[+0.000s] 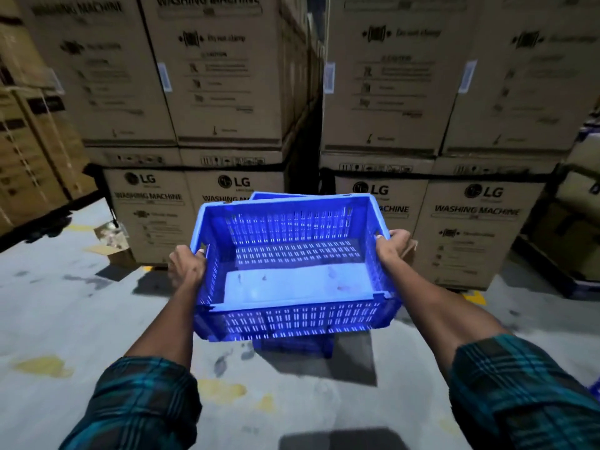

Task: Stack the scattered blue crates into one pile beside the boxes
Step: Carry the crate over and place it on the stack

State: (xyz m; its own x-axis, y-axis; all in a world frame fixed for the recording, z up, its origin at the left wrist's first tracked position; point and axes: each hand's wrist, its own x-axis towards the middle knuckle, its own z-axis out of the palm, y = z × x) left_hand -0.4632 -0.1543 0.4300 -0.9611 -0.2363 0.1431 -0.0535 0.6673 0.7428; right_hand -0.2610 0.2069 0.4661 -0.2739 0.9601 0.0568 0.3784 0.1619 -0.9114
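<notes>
Blue crate [292, 274] held up off the floor [65, 313], in front of the person at mid-frame, open top facing the camera and tilted slightly down toward the near side. Slotted walls, a pale solid panel on its base.

Left hand [186, 266] grips the crate's left short side at the handle slot; fingers [200, 251] curl over the rim, tips just showing inside. Right hand [391, 243] grips the right short side the same way, thumb on the rim, the rest of the fingers hidden behind the wall. Both forearms extended, plaid sleeves [146, 404] pushed back.

Second blue crate [293, 347] directly beneath the held one, mostly hidden: a strip of its near wall shows below and a strip of blue rim shows past the far edge. Cannot tell whether the two touch.

Washing machine boxes [227, 92] stacked in two tiers just behind the crates, in two blocks with a dark gap between. More cartons [29, 151] at far left. A torn scrap of cardboard [112, 243] lies on the floor at the foot of the left block. Floor grey concrete, with yellow stains [220, 389] and dark scuffs.
</notes>
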